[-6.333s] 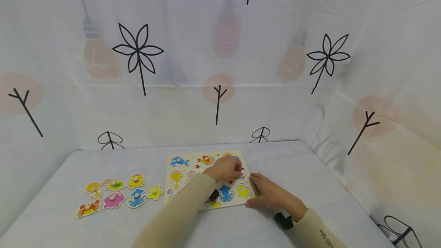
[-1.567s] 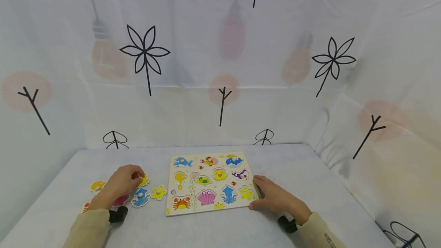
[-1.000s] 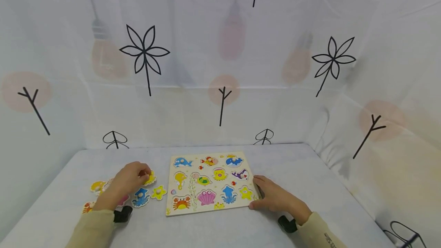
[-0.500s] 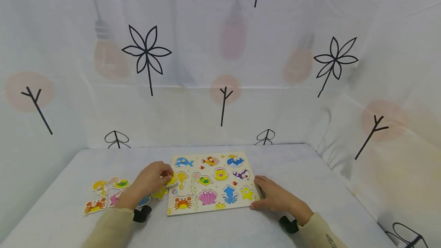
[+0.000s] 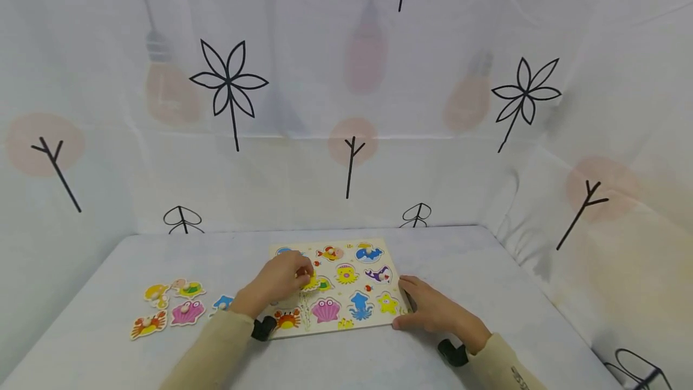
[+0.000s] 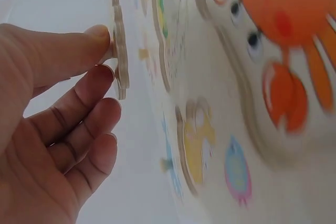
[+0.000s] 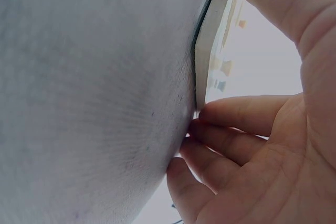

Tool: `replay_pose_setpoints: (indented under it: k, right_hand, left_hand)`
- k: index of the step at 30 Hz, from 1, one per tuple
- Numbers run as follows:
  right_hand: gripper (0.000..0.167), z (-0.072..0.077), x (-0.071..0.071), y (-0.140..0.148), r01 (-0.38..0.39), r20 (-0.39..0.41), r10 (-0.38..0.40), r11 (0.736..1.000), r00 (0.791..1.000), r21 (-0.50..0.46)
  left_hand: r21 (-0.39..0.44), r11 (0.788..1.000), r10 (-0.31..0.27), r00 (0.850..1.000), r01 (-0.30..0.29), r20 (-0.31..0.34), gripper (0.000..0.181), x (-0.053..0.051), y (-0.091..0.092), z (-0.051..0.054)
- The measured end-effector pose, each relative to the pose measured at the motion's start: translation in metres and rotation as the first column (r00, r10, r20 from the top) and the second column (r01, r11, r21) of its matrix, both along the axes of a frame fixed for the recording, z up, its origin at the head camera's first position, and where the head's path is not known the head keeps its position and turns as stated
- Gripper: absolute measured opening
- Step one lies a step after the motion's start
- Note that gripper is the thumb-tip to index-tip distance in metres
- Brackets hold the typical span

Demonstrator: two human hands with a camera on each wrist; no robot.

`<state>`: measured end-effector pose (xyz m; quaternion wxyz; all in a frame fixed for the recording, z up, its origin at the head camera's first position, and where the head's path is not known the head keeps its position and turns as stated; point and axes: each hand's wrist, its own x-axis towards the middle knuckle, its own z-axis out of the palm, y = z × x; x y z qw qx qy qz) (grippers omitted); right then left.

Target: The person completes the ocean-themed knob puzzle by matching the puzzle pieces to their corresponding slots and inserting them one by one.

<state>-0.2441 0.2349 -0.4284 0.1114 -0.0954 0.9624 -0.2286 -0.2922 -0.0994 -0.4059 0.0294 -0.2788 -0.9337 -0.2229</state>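
Observation:
My left hand point(image 5: 275, 277) pinches a yellow octopus puzzle piece point(image 5: 311, 283) by its knob, above the left half of the wooden sea-animal puzzle board point(image 5: 351, 259). In the left wrist view the piece point(image 6: 121, 45) is edge-on, apart from the board, with thumb and index finger at its knob. The board's printed octopus recess point(image 5: 346, 274) lies to the right of that hand. My right hand point(image 5: 433, 309) rests against the board's right edge, thumb near the front corner; its fingers touch the board side point(image 7: 203, 72) and the cloth in the right wrist view.
Left of the board lie loose pieces: a crab point(image 5: 148, 324), a pink shell point(image 5: 187, 313), a turtle point(image 5: 188, 288), a seahorse point(image 5: 157, 295) and a squid point(image 5: 222, 303) half behind the left forearm. Knobbed pieces such as the red fish point(image 5: 330, 253) sit in the board's back row.
My left hand left the board's right side, took the octopus piece from the loose group and carried it rightward over the board. The right hand has stayed at the board's edge.

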Motion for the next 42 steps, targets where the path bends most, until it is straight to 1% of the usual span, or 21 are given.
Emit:
replay_pose_setpoints:
  k: [7, 14, 20, 23, 30, 32, 37, 42]
  right_hand:
    - [0.099, -0.001, -0.001, 0.001, -0.024, -0.011, 0.024, 1.000, 1.000, -0.014]
    - [0.098, -0.001, 0.000, 0.000, -0.027, -0.007, 0.027, 0.999, 1.000, -0.022]
    - [0.099, -0.002, -0.001, 0.000, -0.024, -0.005, 0.023, 0.999, 1.000, -0.023]
    - [0.099, -0.002, -0.001, 0.001, -0.022, -0.008, 0.022, 0.999, 1.000, -0.022]
    - [0.099, -0.002, -0.001, 0.001, -0.026, -0.015, 0.025, 1.000, 1.000, -0.018]
    - [0.099, -0.002, -0.001, 0.001, -0.026, -0.015, 0.026, 0.999, 1.000, -0.019]
    - [0.098, 0.000, 0.001, 0.001, -0.026, -0.016, 0.026, 0.999, 1.000, -0.020]
    - [0.099, 0.000, 0.000, 0.001, -0.020, -0.014, 0.019, 1.000, 1.000, -0.014]
  left_hand:
    - [-0.015, 0.999, -0.047, 0.999, 0.047, 0.016, 0.002, -0.008, 0.025, -0.002]
    - [-0.027, 0.999, -0.035, 0.995, 0.038, 0.090, 0.004, -0.019, 0.046, -0.006]
    - [-0.048, 0.998, -0.042, 0.995, 0.047, 0.093, 0.004, -0.028, 0.060, -0.008]
    - [-0.050, 0.998, -0.043, 0.993, 0.049, 0.110, 0.005, -0.032, 0.066, -0.010]
    - [-0.050, 0.999, 0.001, 0.981, 0.009, 0.196, 0.003, -0.037, 0.077, -0.011]
    - [-0.060, 0.998, 0.008, 0.978, 0.004, 0.209, 0.004, -0.039, 0.080, -0.012]
    - [-0.068, 0.998, 0.006, 0.975, 0.009, 0.222, 0.006, -0.043, 0.084, -0.014]
    - [-0.072, 0.997, 0.021, 0.974, -0.005, 0.224, 0.005, -0.043, 0.087, -0.013]
